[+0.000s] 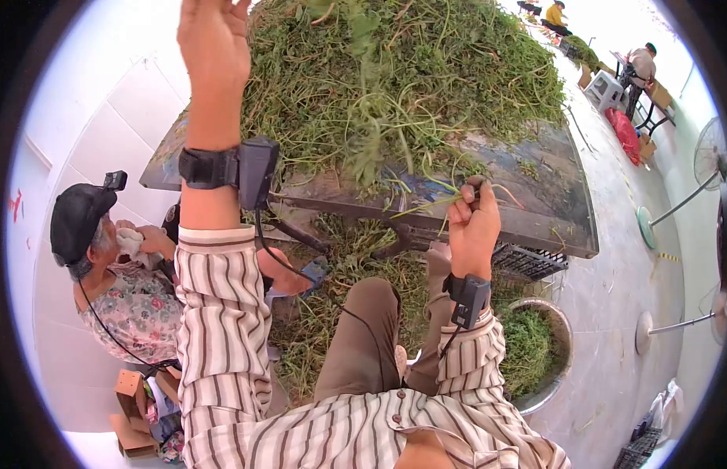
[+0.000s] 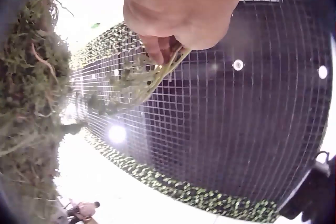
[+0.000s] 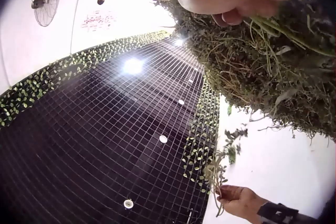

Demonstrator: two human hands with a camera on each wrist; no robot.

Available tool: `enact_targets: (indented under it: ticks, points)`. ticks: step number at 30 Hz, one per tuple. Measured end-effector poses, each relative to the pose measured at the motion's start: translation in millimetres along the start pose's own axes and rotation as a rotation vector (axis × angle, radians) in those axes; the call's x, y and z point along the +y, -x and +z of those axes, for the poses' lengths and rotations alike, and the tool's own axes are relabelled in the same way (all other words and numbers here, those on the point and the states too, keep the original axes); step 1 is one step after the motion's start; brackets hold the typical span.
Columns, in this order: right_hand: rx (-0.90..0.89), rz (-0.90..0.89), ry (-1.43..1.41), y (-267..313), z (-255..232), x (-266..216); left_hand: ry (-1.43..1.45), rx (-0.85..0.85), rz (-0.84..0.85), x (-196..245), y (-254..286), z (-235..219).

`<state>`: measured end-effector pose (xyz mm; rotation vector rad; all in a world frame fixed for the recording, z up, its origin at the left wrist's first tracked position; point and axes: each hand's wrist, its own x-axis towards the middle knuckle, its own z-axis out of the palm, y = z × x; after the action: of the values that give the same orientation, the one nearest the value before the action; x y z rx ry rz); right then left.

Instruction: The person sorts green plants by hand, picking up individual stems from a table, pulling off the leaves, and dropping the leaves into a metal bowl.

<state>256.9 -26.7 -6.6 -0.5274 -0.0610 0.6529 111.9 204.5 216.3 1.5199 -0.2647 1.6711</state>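
Note:
My left hand (image 1: 215, 51) is raised high at the left of the heap, partly cut off by the top of the head view. In the left wrist view its fingers pinch thin green stems (image 2: 167, 71) whose leafy ends trail away, blurred. My right hand (image 1: 474, 230), low at the table's near edge, pinches a few long green stems (image 1: 426, 206) between thumb and fingers. A big heap of leafy green plants (image 1: 457, 70) covers most of the dark table (image 1: 551, 168). Blurred leafy sprigs (image 1: 367, 102) hang in front of the heap.
At the left sits a person in a black cap (image 1: 82, 223). Loose greens (image 1: 301, 359) litter the floor under the table. A round tub (image 1: 565, 328) of greens and a black crate (image 1: 527, 262) stand at right. Farther off are standing fans (image 1: 648, 227) and a red bag (image 1: 623, 134).

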Motion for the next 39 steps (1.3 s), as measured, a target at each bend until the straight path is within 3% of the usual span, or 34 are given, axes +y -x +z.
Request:
enact_targets:
  ticks: [2,4,5,6,9,13,19,20,23,26,28,30,32,34,39]
  points:
    - [0.0,-0.003,0.006,1,1,0,0.001,0.032,0.032,1,2,1]
    - [-0.006,-0.002,0.011,2,2,1,-0.132,-0.024,-0.326,-16,16,-11]
    - [-0.013,0.005,0.015,3,4,1,-0.196,-0.032,-0.388,-21,24,-10]
    - [-0.017,0.011,0.018,3,4,1,-0.198,-0.034,-0.386,-20,26,-13]
    - [-0.027,0.011,0.013,3,2,1,-0.132,0.233,-0.186,2,32,-17]
    - [-0.092,0.027,0.046,1,1,3,-0.151,0.174,-0.151,26,42,-34]
    - [-0.381,0.029,0.291,18,19,11,-0.533,0.067,-0.394,74,94,-38]
    - [-0.401,-0.009,0.36,21,21,15,-0.547,0.075,-0.389,81,98,-43]
    - [-0.449,-0.035,0.407,18,19,27,-0.595,0.3,-0.142,105,103,-53]
    - [-0.382,-0.023,0.374,21,24,33,-0.516,0.3,-0.162,118,110,-76]
    - [-0.504,0.071,0.264,22,22,33,-0.504,0.331,-0.212,114,123,-77]
    - [-0.469,0.078,0.289,31,26,35,-0.483,0.253,-0.444,108,141,-75]
    - [-0.473,0.22,0.301,34,26,34,-0.501,0.115,-0.667,107,157,-65]
    - [-0.482,0.241,0.328,33,24,39,-0.483,-0.034,-0.804,97,180,-63]
    - [-0.469,0.301,0.443,50,30,48,-0.294,-0.134,-0.987,85,225,-42]
